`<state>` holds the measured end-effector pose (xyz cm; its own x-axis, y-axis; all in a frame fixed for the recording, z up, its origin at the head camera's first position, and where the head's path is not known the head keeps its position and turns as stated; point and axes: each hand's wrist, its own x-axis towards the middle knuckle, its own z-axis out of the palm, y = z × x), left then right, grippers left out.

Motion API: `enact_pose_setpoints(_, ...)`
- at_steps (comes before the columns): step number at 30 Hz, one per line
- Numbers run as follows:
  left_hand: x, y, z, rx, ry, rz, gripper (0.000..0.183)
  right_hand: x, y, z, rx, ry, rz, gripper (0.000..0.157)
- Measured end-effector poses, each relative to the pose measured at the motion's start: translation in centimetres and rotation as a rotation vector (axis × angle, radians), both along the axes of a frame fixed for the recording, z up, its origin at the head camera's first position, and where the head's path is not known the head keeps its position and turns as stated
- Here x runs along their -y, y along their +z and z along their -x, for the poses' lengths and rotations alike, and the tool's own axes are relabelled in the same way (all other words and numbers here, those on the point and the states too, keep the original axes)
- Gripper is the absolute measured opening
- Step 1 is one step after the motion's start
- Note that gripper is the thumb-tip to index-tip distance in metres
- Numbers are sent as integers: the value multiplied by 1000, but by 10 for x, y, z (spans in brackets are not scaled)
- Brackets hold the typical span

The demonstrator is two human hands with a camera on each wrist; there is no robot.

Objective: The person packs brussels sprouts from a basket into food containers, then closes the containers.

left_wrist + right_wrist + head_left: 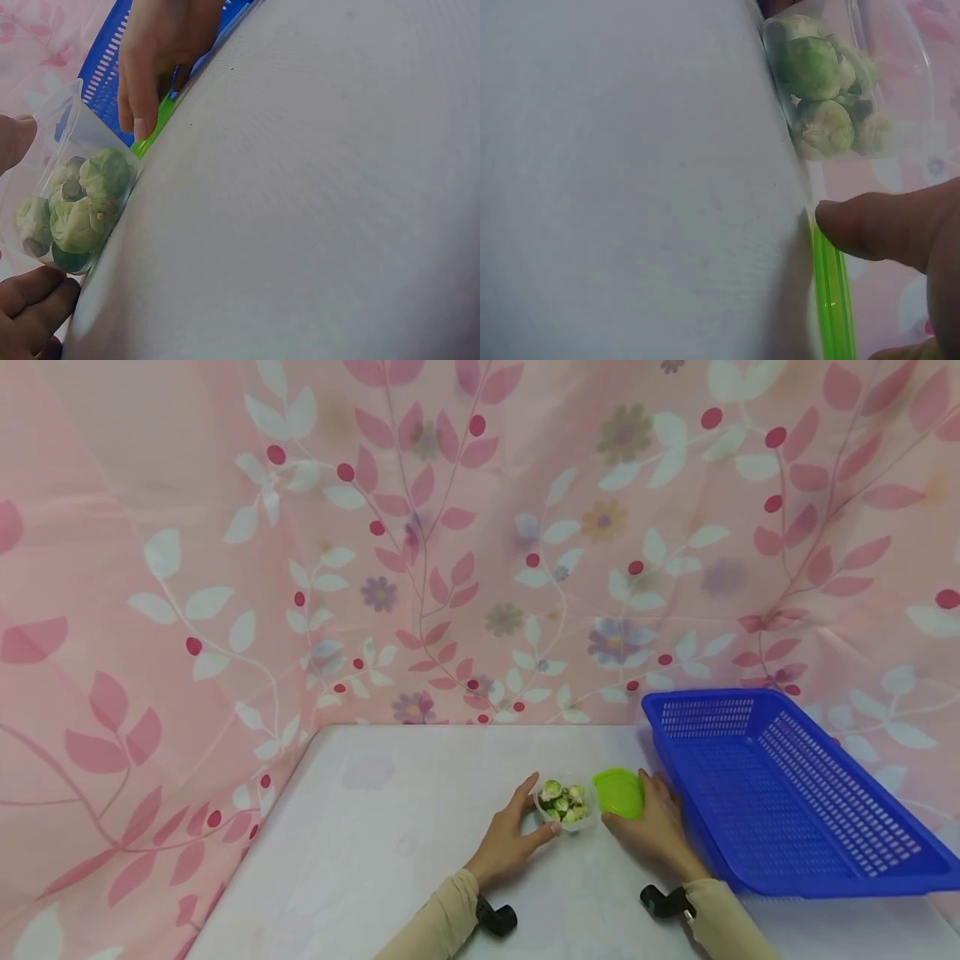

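A clear plastic container [578, 826] stands upright and uncovered on the table, with several Brussels sprouts [553, 791] inside. My left hand [507, 845] holds it from the left, thumb at the near side and fingers at the far side. In the left wrist view, the sprouts [84, 216] show through the container's wall [101, 131]. Just right of the container lies a bright green lid [621, 792], flat on the table. My right hand [658, 827] grips this lid by its edges, the thumb [855, 225] on the near edge in the right wrist view.
A large blue plastic basket [757, 810] with slotted sides stands at the right, close beside my right hand. The table [360, 827] has a pale cover. Behind it hangs a pink floral curtain [465, 568], which also runs along the left.
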<state>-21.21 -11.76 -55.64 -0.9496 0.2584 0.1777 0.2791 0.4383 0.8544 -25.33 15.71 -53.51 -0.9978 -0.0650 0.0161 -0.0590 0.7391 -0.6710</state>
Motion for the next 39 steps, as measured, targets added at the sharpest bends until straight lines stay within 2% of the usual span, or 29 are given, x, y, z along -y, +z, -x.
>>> enact_pose_setpoints(6, 1, -1, 1, 2, -2, -3, 85, -4, -4, -5, -40, 20, -9, 109)
enact_pose_setpoints(10, 0, -1, 2, 3, -6, -19, 84, -4, -4, -5, -48, 0, 19, 111)
enact_pose_setpoints(16, 0, -1, 2, 6, -5, -11, 85, -1, -3, -3, -2, -67, 126, 112)
enact_pose_setpoints(20, 1, -1, 2, 0, -3, -14, 85, 1, 2, -3, 9, -69, 217, 109)
enact_pose_setpoints(26, 0, -2, 2, 5, -4, -14, 85, 2, 9, -2, -43, -53, 335, 106)
enact_pose_setpoints(33, 0, -2, 1, 7, -8, -13, 85, 2, 15, -4, -59, -83, 393, 105)
enact_pose_setpoints(35, 0, -2, 1, 6, -7, -17, 85, 4, 19, -5, -56, -69, 400, 106)
enact_pose_setpoints(39, -1, -2, 2, 3, -6, -16, 84, 13, 24, -11, -81, 20, 381, 109)
